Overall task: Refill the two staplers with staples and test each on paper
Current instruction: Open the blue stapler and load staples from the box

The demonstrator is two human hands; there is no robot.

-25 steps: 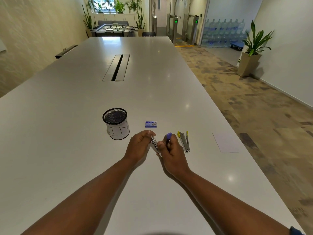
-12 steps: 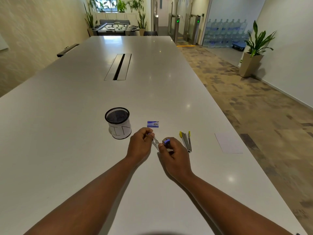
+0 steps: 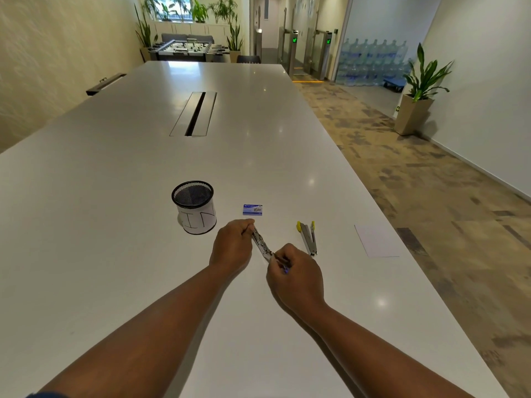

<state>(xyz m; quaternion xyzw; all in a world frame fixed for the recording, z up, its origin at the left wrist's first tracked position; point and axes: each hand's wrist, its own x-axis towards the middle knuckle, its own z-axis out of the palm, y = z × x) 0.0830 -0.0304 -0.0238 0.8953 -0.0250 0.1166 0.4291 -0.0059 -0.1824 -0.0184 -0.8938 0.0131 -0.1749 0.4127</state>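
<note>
A small blue stapler (image 3: 262, 246) lies opened out flat on the white table (image 3: 143, 173), its metal magazine showing. My left hand (image 3: 233, 245) grips its far end. My right hand (image 3: 293, 272) is curled round its near end, where a bit of the blue top shows between the fingers. A yellow stapler (image 3: 308, 237) lies splayed open just right of my hands. The blue staple box (image 3: 252, 210) sits behind the hands. A white sheet of paper (image 3: 375, 240) lies near the table's right edge.
A black mesh cup (image 3: 194, 206) with a white paper label stands left of the staple box. A cable slot (image 3: 195, 113) runs down the table's middle. The table's right edge drops to carpeted floor.
My right hand has swung the blue top back and down toward me, laying the stapler open. The left hand stays on the far end.
</note>
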